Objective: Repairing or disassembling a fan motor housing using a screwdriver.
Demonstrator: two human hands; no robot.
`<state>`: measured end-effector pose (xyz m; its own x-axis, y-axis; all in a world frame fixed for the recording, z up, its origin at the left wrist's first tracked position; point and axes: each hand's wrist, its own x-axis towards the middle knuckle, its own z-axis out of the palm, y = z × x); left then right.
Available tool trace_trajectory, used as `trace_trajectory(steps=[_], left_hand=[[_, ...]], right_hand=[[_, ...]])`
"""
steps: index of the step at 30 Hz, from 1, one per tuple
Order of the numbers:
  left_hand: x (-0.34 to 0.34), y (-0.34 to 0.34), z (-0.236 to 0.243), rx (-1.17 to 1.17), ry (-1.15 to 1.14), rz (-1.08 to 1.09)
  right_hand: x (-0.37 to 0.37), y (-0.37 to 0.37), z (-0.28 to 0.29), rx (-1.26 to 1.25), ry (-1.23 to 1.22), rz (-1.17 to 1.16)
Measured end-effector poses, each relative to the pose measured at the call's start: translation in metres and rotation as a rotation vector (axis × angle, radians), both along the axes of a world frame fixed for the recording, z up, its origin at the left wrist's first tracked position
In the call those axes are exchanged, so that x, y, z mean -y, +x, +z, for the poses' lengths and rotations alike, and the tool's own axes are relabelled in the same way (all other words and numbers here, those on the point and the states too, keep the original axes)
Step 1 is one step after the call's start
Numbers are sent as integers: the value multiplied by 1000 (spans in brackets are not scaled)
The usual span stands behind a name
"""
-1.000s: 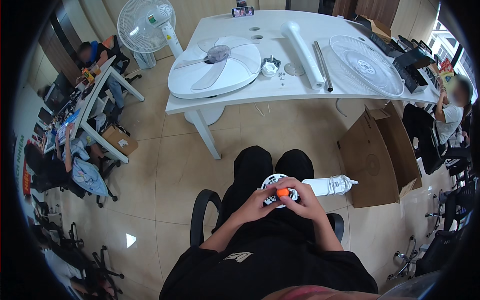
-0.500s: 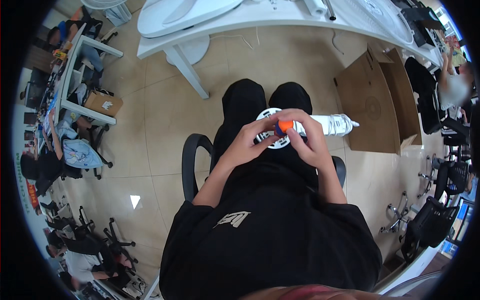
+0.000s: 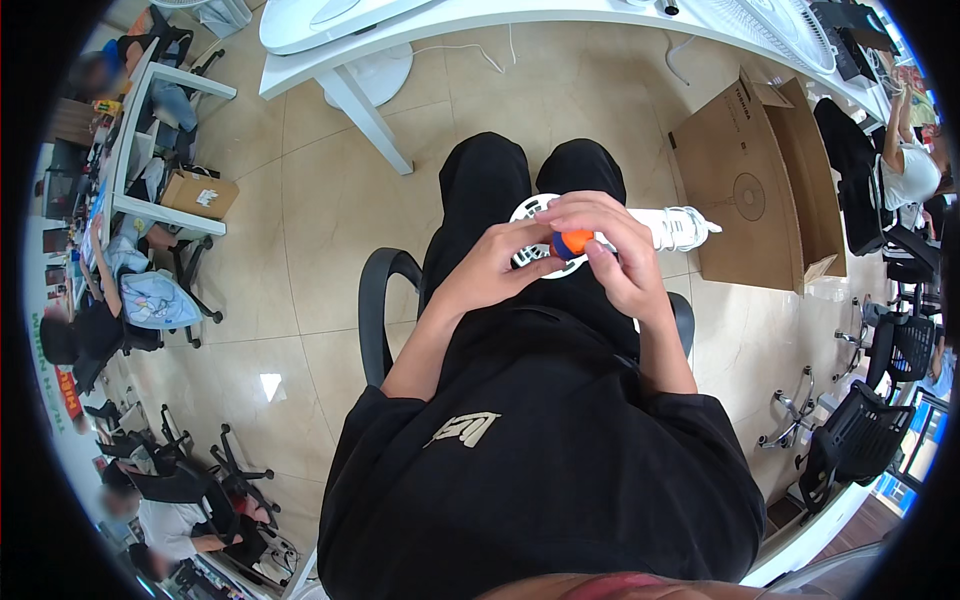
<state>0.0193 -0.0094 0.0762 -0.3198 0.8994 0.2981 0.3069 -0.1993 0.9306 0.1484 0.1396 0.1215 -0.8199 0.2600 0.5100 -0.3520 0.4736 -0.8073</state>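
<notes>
A white appliance part with a round slotted end point(image 3: 527, 209) and a long white body point(image 3: 650, 218) lies across my thighs, pointing right. A white cord point(image 3: 686, 229) is bundled at its far right end. Over the round end stands a short orange-and-blue handle point(image 3: 573, 243), seen nearly end-on; the tool's lower part is hidden. My left hand point(image 3: 497, 266) is closed with its fingertips on the blue side of the handle. My right hand point(image 3: 626, 262) curls over from the right, thumb and fingers at the orange top.
A white table point(image 3: 440, 22) runs across the front. On the floor to the right stands an open cardboard box point(image 3: 728, 190). The black chair's armrest point(image 3: 372, 310) is at my left. Several people sit at desks on both sides, and an office chair point(image 3: 850, 455) stands at lower right.
The view has shifted slightly, so hands and appliance part appear higher. My right thumb and fingers have shifted around the handle's orange top. The appliance part stays on my lap.
</notes>
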Motion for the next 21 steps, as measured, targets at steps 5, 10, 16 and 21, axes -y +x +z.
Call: trace_trajectory(steps=[5,10,16,21], left_hand=[[1,2,8,53,-135,-27],[-9,9,20,-13,-69,98],[-6,-1,-4,-33,-64,-92],[-7,7,4,129,-125,36]], right_hand=[[3,3,11,-59,69,-131],[-3,7,5,12,62,-135],[0,6,2,16,-285,112],[-4,6,5,-32,46,-62]])
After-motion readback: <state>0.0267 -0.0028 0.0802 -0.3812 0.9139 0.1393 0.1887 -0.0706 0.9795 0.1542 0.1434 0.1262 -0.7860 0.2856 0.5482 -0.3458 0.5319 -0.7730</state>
